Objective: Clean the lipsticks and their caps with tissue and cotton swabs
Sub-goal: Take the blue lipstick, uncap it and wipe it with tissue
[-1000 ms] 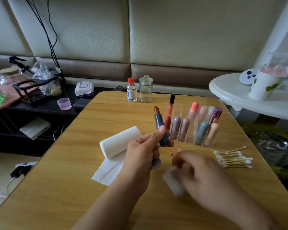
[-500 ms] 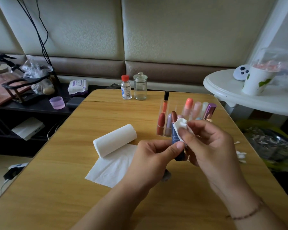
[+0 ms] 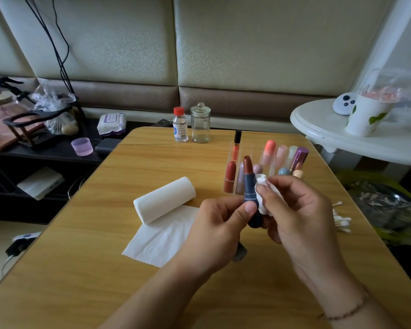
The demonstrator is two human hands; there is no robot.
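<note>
The left hand [image 3: 220, 230] grips the lipstick [image 3: 250, 191] upright; the right hand [image 3: 297, 217], at 3 o'clock, pinches tissue [image 3: 262, 194] against it. Too much pressure may break the exposed bullet.

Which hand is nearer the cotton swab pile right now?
Right. The right hand, pinching tissue, sits just left of the cotton swabs; the left hand, gripping the lipstick, is farther left.
</note>
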